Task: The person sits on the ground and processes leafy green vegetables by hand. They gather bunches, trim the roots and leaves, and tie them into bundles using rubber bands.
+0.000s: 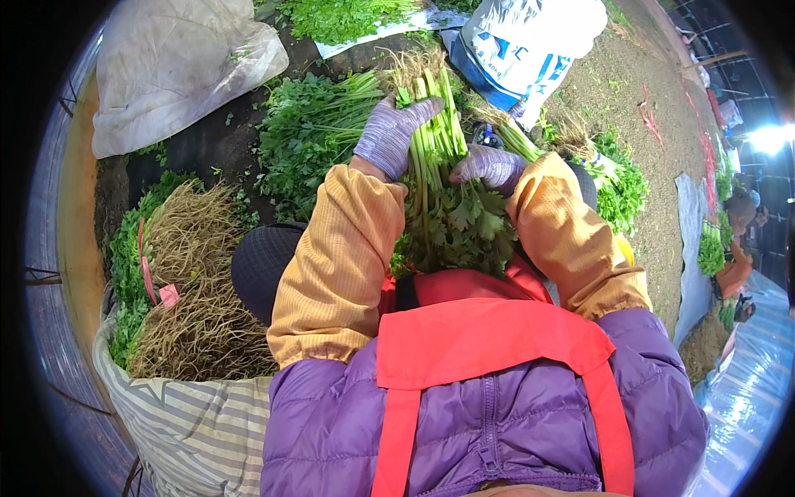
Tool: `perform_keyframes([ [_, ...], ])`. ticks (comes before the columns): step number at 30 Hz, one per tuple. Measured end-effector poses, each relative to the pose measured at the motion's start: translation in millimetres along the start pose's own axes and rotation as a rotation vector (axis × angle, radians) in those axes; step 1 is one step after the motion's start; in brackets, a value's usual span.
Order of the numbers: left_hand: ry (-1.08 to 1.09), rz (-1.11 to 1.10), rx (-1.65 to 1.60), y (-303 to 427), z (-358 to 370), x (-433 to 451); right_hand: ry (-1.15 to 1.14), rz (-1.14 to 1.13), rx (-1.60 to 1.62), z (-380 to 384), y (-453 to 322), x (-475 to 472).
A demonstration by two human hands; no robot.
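Gloved in purple-grey knit, my left hand point(397, 133) grips a bunch of celery point(428, 152) by its stalks near the roots, thumb across the front. The roots point away from me, and the leaves hang over my lap. My right hand point(490, 166), in a like glove, is at the bunch's right side, lower on the stalks; its fingertips are partly hidden by stalks and leaves. A pile of leafy celery point(317, 130) lies just left of my left hand. Beyond my right hand lies a smaller bunch with roots point(518, 138).
Rooted bundles with a pink tie point(205, 261) rest on striped cloth point(205, 410) at left. A white sack point(528, 46) stands ahead, a pale plastic sheet point(180, 74) lies far left. Tied celery point(615, 180) is on the soil at right; another person point(736, 267) is at the far right.
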State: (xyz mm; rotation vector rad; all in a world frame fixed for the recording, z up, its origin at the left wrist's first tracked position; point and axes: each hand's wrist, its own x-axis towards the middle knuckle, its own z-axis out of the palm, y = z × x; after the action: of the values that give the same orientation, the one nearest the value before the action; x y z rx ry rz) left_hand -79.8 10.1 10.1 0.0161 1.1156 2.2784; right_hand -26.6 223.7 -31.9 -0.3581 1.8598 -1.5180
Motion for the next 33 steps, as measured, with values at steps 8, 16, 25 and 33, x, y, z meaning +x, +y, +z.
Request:
perform_keyframes([
  [8,0.128,0.030,0.155,-14,-3,16,0.012,0.187,-0.362,22,-30,9],
  [16,0.197,-0.086,-0.092,3,-7,13,-0.012,0.068,0.445,47,-4,-10],
  [25,0.480,0.141,0.005,-22,-12,24,0.163,0.017,0.594,110,1,-14],
  [33,0.591,0.243,-0.119,-25,-22,30,0.349,0.146,0.662,114,8,16],
])
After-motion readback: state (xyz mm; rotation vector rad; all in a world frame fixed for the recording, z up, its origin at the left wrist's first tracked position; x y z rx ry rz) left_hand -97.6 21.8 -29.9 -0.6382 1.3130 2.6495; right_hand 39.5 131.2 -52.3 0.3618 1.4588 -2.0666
